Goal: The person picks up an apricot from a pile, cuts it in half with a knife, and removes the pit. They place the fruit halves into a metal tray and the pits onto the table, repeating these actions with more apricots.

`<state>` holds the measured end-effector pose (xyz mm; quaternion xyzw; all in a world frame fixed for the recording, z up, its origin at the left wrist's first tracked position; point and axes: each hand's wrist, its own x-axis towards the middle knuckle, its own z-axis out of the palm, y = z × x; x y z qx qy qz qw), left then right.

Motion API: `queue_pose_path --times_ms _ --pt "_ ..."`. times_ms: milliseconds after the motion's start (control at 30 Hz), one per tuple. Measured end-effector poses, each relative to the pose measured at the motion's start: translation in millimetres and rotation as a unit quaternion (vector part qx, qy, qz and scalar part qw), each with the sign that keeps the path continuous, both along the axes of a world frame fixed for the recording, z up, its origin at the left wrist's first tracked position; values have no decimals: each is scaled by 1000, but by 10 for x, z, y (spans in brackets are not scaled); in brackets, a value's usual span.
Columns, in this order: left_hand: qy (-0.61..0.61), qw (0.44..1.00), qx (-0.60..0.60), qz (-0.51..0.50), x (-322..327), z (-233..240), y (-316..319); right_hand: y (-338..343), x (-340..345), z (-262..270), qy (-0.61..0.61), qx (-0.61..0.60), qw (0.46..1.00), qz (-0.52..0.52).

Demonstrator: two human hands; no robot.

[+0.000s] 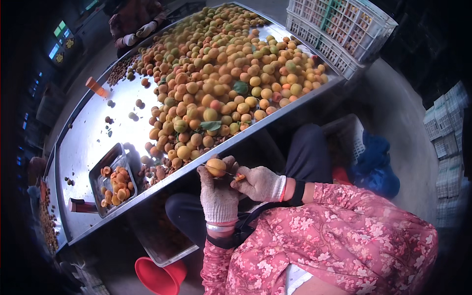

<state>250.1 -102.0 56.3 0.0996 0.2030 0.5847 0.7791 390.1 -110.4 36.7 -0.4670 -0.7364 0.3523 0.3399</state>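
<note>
My left hand [219, 191], in a soiled white knit glove, holds a whole yellow-orange apricot [215, 167] between thumb and fingers, just off the table's near edge. My right hand [260, 183], gloved the same way, grips a small tool with an orange part [239, 177]; a thin piece reaches from it to the apricot. The exact kind of tool cannot be told. Beyond my hands a large heap of apricots [206, 88] lies on the metal table [84, 129], with green leaves among them. A metal tray [96, 173] at the left holds pitted apricot halves [120, 186].
A co-worker's gloved hands [138, 34] are across the table. Stacked white plastic crates [332, 33] stand at its far right. An orange cup [96, 87] lies on the table. Below are a red bucket [158, 276], a metal pan [177, 256] and a blue plastic bag [376, 173].
</note>
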Motion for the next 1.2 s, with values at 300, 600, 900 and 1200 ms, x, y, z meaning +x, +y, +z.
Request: queue_pose_path --times_ms 300,600,900,1200 --pt "82 996 37 17 -9 -107 15 13 12 -23 -24 8 1000 -14" --pt "217 968 95 78 111 -13 -13 -23 12 4 25 -42 999 -11" --pt "46 999 23 3 91 -178 10 15 28 -145 -8 -31 999 -27" --pt "225 967 114 43 76 -61 -11 -12 30 -79 29 -75 997 -14"
